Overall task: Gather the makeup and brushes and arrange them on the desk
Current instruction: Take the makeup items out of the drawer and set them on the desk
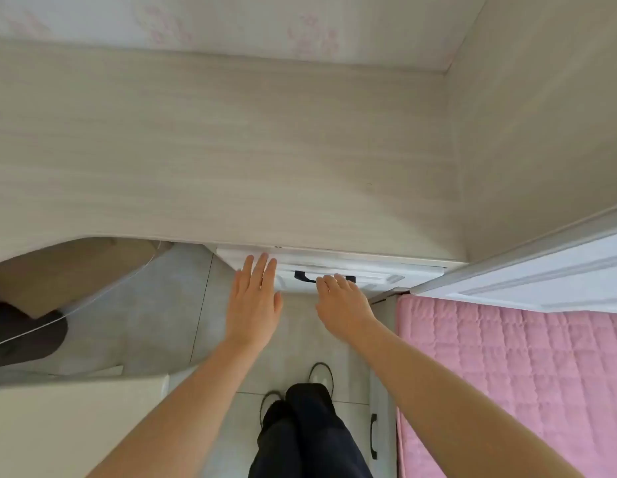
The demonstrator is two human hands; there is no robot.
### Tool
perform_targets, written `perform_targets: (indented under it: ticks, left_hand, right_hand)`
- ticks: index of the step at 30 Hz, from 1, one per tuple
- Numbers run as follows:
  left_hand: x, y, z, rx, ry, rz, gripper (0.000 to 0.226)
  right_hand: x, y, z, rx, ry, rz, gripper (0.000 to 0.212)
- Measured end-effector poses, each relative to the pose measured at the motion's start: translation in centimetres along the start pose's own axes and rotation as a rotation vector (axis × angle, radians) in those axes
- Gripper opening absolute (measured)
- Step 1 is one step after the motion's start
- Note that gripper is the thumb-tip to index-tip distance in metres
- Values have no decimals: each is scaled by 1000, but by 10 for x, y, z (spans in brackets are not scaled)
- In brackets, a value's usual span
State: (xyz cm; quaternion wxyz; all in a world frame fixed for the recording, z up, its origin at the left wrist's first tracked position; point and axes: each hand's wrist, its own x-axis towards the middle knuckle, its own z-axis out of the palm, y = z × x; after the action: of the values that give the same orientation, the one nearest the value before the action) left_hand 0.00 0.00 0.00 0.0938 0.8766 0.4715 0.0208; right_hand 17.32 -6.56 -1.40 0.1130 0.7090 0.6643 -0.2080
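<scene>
A pale wood-grain desk top (231,150) fills the upper part of the view, bare of any makeup or brushes. Under its front edge sits a white drawer front (376,276) with a dark handle (305,277). My left hand (253,301) is flat with straight fingers, its tips touching the drawer front left of the handle. My right hand (341,301) reaches to the handle, its fingers bent over the handle's right part; whether they grip it I cannot tell.
A pink quilted bed (507,384) lies at the right, with a white panel (541,277) above it. At the left stands a chair (35,288) under the desk and a white surface (76,426). Grey floor tiles (145,312) and my legs are below.
</scene>
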Motion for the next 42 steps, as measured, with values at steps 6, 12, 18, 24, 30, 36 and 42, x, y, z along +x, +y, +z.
perform_targets:
  ticks: [6, 12, 18, 24, 30, 36, 42]
  left_hand:
    - [10, -10, 8, 16, 13, 46, 61]
    - [15, -10, 9, 37, 32, 74, 67]
    - [13, -10, 15, 70, 39, 54, 63]
    - [9, -9, 12, 44, 23, 44, 56]
    - [2, -2, 9, -19, -54, 18, 56]
    - [1, -1, 9, -32, -61, 20, 45]
    - [1, -6, 12, 59, -28, 104, 27]
  right_hand:
    - [11, 0, 9, 64, -87, 53, 63]
    - [6, 0, 14, 256, -115, 116, 66]
    - [-8, -10, 21, 310, -92, 147, 69]
    - [-22, -15, 25, 313, -119, 127, 73]
    - [-34, -19, 17, 301, -33, 98, 62]
    - [-54, -6, 2, 208, 443, 52, 51]
    - [-49, 20, 6, 32, 353, 140, 60]
